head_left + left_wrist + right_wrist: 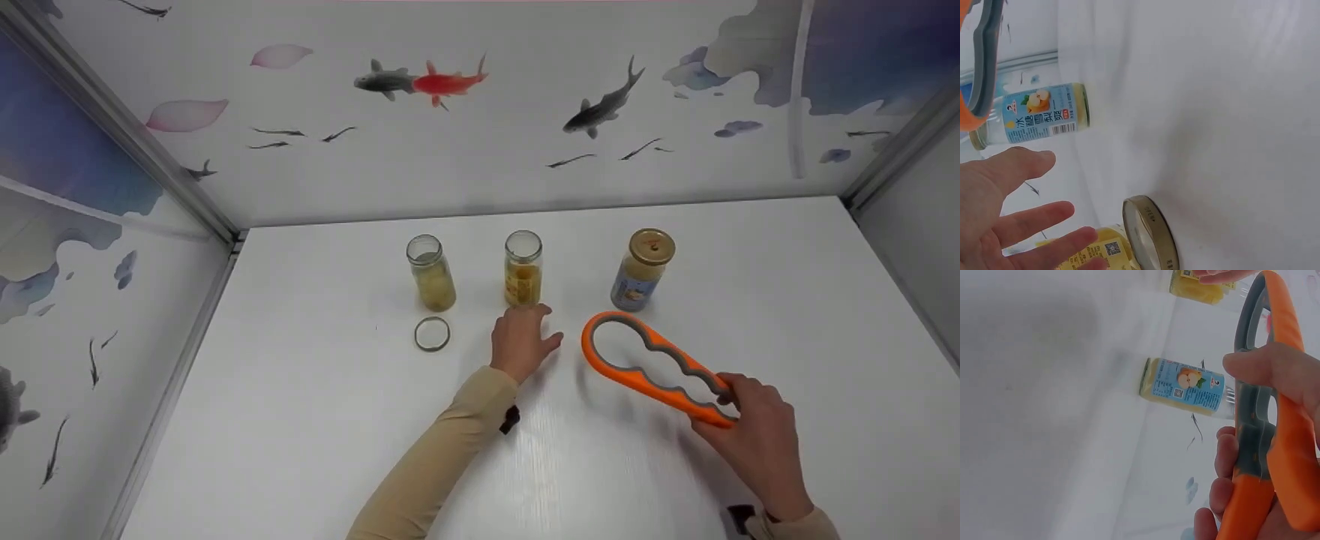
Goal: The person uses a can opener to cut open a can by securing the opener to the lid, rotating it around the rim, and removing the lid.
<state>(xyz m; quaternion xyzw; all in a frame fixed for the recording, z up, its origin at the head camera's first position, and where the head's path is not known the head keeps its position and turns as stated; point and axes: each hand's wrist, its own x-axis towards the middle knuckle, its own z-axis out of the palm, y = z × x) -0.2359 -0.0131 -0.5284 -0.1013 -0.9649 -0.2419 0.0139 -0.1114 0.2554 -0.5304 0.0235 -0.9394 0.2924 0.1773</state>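
My right hand (761, 431) grips the handle ends of an orange jar opener (637, 384) with a grey scalloped lining. Its round end points left, raised over the table. My left hand (521, 345) reaches forward with fingers spread, close in front of a lidless yellow-labelled jar (523, 285). A gold lid (1153, 233) lies beside those fingers in the left wrist view; the hand hides it in the head view. To the right stands a jar with a blue pear label (1189, 387), its gold lid (652, 247) on.
At the left stands another lidless glass jar (435, 289) with pale contents. A loose lid (432, 334) lies in front of it. The white table (300, 420) meets fish-patterned walls (517, 180) at the back and left.
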